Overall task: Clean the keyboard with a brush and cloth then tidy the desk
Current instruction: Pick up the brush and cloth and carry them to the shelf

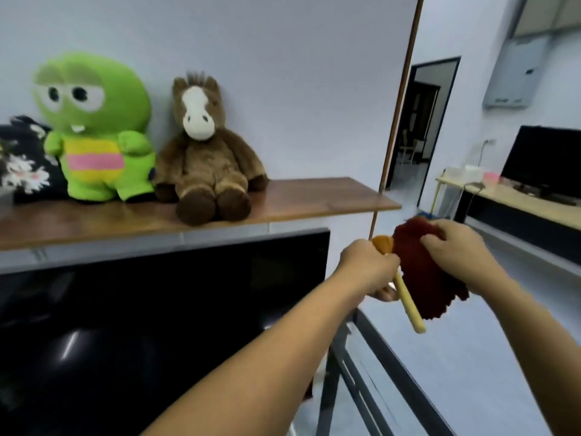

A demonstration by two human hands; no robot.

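My left hand grips a brush by its pale wooden handle, which sticks out down and to the right below my fist. An orange-brown end of the brush shows above my fingers. My right hand holds a dark red cloth bunched against the brush, and the cloth hangs down between my two hands. Both hands are raised in the air to the right of a black monitor. No keyboard is in view.
A wooden shelf above the monitor carries a green plush toy, a brown plush horse and a dark flowered cushion. A metal frame runs below my hands. At the right stands a pale desk with another screen.
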